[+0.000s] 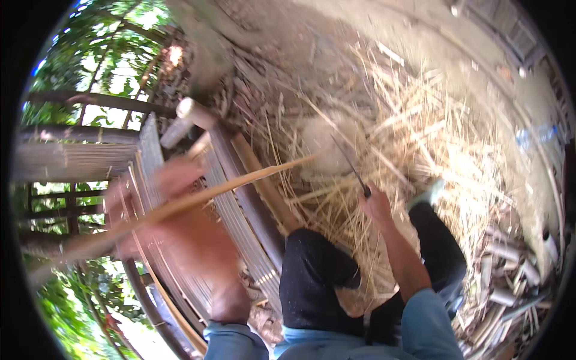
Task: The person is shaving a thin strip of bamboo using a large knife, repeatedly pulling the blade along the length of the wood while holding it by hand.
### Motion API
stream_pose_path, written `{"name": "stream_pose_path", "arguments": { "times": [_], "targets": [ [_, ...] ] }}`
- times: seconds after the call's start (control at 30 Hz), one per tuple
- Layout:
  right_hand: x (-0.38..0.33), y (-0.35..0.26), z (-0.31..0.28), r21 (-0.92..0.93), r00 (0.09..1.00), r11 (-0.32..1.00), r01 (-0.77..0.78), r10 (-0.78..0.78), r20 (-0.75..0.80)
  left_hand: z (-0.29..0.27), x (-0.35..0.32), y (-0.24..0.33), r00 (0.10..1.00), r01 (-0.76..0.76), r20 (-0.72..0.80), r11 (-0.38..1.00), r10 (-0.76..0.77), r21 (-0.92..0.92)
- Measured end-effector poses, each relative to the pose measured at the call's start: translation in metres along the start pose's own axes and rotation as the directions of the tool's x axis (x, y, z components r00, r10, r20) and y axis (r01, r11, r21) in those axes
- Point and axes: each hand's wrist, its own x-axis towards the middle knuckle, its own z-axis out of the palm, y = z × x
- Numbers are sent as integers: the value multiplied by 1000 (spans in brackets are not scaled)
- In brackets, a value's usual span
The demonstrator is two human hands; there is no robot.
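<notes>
A long split bamboo strip (240,180) slants across the left and middle of the view, its narrow end over the straw. My left hand (186,234) is smeared by motion; the strip runs across it, gripped in the air, though the single fingers are hard to make out. My right hand (377,207) is closed around the dark handle of a long thin knife (348,157), its blade pointing up and away to the left. The tip of the strip and the blade are apart.
Beside my left leg stands a bamboo bench (240,210) with a slatted seat. Pale straw-like shavings (420,132) cover the dirt ground. Cut bamboo pieces (504,282) lie at lower right, and a clear plastic bottle (536,137) at far right. A pole railing (84,133) borders the left.
</notes>
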Motion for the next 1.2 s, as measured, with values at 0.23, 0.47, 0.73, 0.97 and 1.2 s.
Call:
{"name": "stream_pose_path", "arguments": {
  "times": [0.23,0.47,0.73,0.97,1.2],
  "targets": [
    [-43,-80,-159,24,819,977,212,-164,-550,126,-8,38,888,191,351,456,297,-869],
    [-107,-100,-256,107,760,944,311,-180,-625,-29,63,20,988,-3,54,367,145,-930],
    [-184,-191,-260,455,865,771,446,-240,-441,-129,11,-5,989,110,136,325,59,-939],
    [-226,-258,-257,-101,792,868,486,-486,-369,-134,-62,4,887,346,402,249,226,-904],
    [-246,-255,-269,-351,685,753,557,-655,-319,-128,-100,17,818,394,459,245,346,-886]
  ]
}}
